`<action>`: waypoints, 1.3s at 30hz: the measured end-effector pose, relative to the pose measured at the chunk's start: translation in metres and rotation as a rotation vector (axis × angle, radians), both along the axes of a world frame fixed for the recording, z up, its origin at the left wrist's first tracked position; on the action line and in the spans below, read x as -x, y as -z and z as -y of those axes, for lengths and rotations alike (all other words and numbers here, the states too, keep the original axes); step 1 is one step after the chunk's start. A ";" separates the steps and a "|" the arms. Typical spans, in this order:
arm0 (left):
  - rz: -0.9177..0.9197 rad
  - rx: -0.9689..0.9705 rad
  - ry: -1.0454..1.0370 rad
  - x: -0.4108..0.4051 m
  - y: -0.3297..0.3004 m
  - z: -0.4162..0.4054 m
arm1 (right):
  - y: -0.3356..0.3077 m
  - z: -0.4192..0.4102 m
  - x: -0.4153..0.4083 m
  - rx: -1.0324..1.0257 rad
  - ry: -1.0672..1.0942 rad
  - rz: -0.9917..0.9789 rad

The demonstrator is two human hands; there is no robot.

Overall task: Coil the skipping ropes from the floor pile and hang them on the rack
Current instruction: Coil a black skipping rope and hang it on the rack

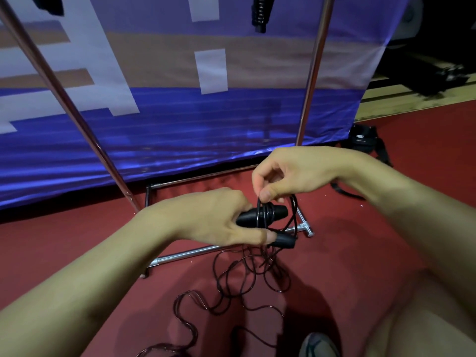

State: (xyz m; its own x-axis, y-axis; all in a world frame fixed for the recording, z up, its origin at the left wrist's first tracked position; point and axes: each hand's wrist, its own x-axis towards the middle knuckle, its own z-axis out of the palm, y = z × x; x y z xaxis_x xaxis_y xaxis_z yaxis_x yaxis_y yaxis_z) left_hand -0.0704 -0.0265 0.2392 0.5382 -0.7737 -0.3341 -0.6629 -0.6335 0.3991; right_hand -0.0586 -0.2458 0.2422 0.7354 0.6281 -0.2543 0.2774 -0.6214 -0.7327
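My left hand (216, 217) grips the two black handles (262, 215) of a skipping rope, held side by side above the red floor. A few turns of the thin black cord wrap round the upper handle. My right hand (288, 173) pinches the cord just above the handles, between thumb and forefinger. The rest of the cord (231, 284) hangs down and lies in loose wavy loops on the floor in front of me. The chrome rack (311, 81) stands right behind my hands, its base bars (185, 253) on the floor. A black handle (260, 14) hangs from the top of the rack.
A blue and white banner (180, 119) hangs behind the rack. A black tripod-like stand (365, 143) sits on the floor at the right. My shoe (319, 343) shows at the bottom edge. Wooden flooring lies at the far right.
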 end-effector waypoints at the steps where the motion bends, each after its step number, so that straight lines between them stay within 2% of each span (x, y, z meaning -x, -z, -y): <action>1: 0.012 -0.002 0.010 0.000 0.001 0.001 | 0.003 0.001 0.000 0.004 -0.007 -0.010; 8: 0.032 0.196 -0.014 0.001 0.000 -0.005 | 0.022 0.001 0.002 -0.107 0.026 -0.026; 12: 0.017 0.400 -0.172 -0.005 -0.001 -0.008 | 0.033 -0.011 0.005 -0.429 0.213 -0.271; 17: 0.149 0.541 -0.413 -0.019 -0.007 -0.016 | 0.038 -0.027 0.006 -0.692 0.341 -0.486; 23: 0.116 0.698 -0.359 -0.022 -0.003 -0.015 | 0.033 -0.043 0.013 -0.880 0.397 -0.700; 28: 0.085 0.835 -0.438 -0.023 -0.006 -0.010 | 0.020 -0.041 0.008 -0.860 0.425 -0.575; 32: -0.139 0.946 -0.472 -0.025 -0.007 -0.009 | 0.014 -0.033 0.009 -0.931 0.298 -0.696; 37: 0.075 0.808 -0.489 -0.028 0.002 -0.007 | 0.021 -0.032 0.011 -0.832 0.308 -0.564; 39: 0.067 0.798 -0.485 -0.029 0.001 -0.008 | 0.024 -0.033 0.011 -0.812 0.313 -0.482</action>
